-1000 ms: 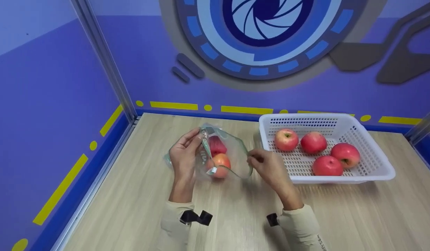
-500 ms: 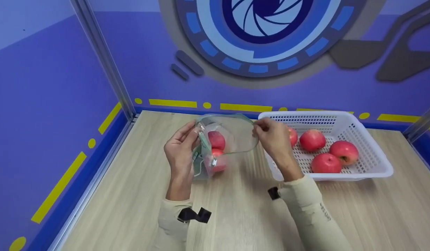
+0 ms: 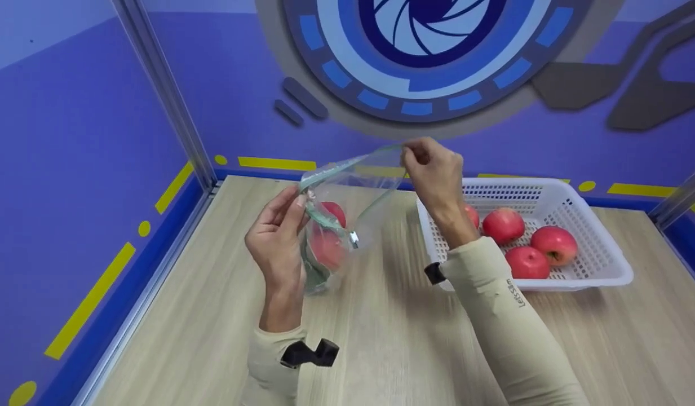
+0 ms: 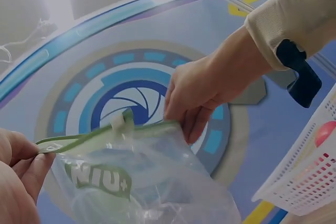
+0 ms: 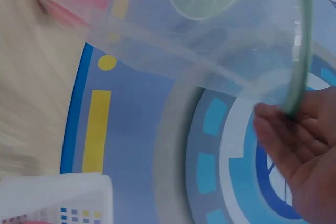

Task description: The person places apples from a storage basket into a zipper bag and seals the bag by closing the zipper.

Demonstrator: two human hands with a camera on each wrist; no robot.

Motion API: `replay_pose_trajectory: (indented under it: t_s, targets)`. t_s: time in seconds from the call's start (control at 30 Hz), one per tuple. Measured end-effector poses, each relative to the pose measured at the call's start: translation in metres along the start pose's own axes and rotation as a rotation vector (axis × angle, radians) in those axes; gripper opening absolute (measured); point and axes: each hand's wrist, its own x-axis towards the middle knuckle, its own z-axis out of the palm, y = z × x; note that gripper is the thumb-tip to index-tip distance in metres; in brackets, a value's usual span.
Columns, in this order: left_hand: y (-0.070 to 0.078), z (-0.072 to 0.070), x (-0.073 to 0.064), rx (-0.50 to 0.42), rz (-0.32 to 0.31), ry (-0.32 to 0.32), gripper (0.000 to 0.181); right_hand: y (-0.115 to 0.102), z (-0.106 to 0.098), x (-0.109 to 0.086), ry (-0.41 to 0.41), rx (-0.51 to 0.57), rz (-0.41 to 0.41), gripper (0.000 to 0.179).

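Observation:
A clear zip bag (image 3: pixel 375 194) with a green-edged mouth is stretched between my two hands, its mouth spread apart. My left hand (image 3: pixel 277 239) pinches one end of the rim between thumb and fingers. At the opposite end, my right hand (image 3: pixel 437 175) pinches the rim, raised higher in front of the back wall. Inside the bag are two red apples, an upper apple (image 3: pixel 333 213) and a lower apple (image 3: pixel 326 250), low by the tabletop. A small zip slider (image 3: pixel 354 239) shows on the near edge. Green printing (image 4: pixel 100 179) marks the bag in the left wrist view.
To the right a white perforated basket (image 3: pixel 615 265) stands on the wooden table (image 3: pixel 375 349), holding several red apples (image 3: pixel 554 245). My right forearm crosses over its left side. Blue-purple printed walls (image 3: pixel 240 90) close off the back and left.
My right hand has risen and moved away, pulling its side of the bag's rim up and the mouth wider. My left hand has shifted slightly left and up, still gripping the rim.

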Motion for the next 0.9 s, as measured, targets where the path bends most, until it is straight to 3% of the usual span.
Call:
replay_pose_trajectory:
  t_s: [0.13, 0.3, 0.43, 0.67, 0.9]
  targets:
    - [0.0, -0.001, 0.0, 0.029, 0.051, -0.002, 0.023, 0.001, 0.002, -0.002, 0.025, 0.022, -0.048, 0.013]
    - [-0.009, -0.003, 0.002, 0.179, 0.03, -0.056, 0.024, 0.017, -0.002, -0.017, -0.011, 0.006, -0.011, 0.01]
    - [-0.019, -0.003, 0.003, 0.231, 0.015, -0.13, 0.023, 0.03, -0.009, -0.03, -0.032, -0.017, 0.01, 0.011]
    - [-0.036, 0.003, 0.0, 0.208, -0.073, -0.203, 0.022, 0.049, -0.019, -0.046, -0.079, -0.014, 0.021, 0.012]
    - [-0.042, 0.008, -0.005, 0.192, -0.126, -0.208, 0.023, 0.063, -0.034, -0.06, -0.11, 0.021, 0.083, 0.019]
